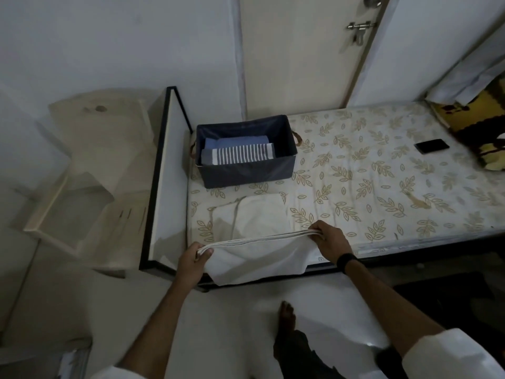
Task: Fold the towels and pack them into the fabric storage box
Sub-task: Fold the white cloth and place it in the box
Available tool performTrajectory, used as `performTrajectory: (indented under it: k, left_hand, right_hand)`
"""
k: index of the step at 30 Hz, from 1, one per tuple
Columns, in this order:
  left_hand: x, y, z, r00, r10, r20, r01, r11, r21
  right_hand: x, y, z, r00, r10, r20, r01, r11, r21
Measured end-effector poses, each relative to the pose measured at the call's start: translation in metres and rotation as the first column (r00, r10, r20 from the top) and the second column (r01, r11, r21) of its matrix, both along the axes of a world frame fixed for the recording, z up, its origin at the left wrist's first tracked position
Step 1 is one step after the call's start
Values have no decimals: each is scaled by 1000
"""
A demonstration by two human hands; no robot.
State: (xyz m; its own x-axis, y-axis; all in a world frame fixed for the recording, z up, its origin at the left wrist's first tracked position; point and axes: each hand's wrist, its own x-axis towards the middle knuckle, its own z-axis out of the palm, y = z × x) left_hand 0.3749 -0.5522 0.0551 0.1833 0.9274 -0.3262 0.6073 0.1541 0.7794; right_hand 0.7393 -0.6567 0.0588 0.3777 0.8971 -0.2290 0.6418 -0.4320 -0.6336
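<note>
A bare foot [285,318] was seen nearest, on the pale glossy floor [232,324]. Above it, a white towel [257,258], folded into several layers with the stacked edges showing as thin lines along the top, was held stretched between both hands at the near edge of the bed [382,187]. The left hand [192,259] was clamped on the towel's left corner, thumb on top. The right hand [329,242] was clamped on the right corner, fingers curled over the layered edge; a dark band [346,260] was worn on that wrist. The hands were kept well apart. The towel's lower part hung limp in a soft fold over the bed edge.

Just beyond, a second white towel [254,214] lay folded flat on the mattress, rough rectangle. The mattress cover was printed with a tan leaf pattern.

Further back, the fabric storage box [246,170] was set near the bed's left end: dark blue, rectangular, soft-walled, brown loop handles on the ends. Inside it, a striped towel [243,155] was stacked on a plain blue towel [235,142].

A flat black phone [431,146] lay to the far right, near a yellow-and-black patterned cushion [481,132]. A pale door with a metal bolt [360,30] stood behind.
</note>
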Motion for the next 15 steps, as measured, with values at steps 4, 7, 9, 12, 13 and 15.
performTrajectory:
  k: [4,7,9,12,13,15]
  left_hand:
    - [29,30,-21,998,66,-12,-66,995,-68]
    - [49,60,-44,994,96,-41,-100,992,-79]
    - [59,80,-63,992,103,-78,-108,992,-63]
    - [69,106,-99,988,108,-111,-117,989,-84]
    - [72,112,-110,987,102,-124,-114,989,-98]
    - [76,126,-138,987,95,-133,-113,984,-134]
  right_hand:
    - [26,46,-29,997,-30,-68,26,998,-55]
    - [43,88,-58,995,-28,-100,18,995,-94]
    - [51,112,-77,992,-32,-120,20,994,-104]
    - [60,138,-110,980,-89,-179,67,990,-128]
    - [62,144,-120,974,-113,-196,87,987,-137]
    - [66,159,-146,968,-155,-196,124,979,-159]
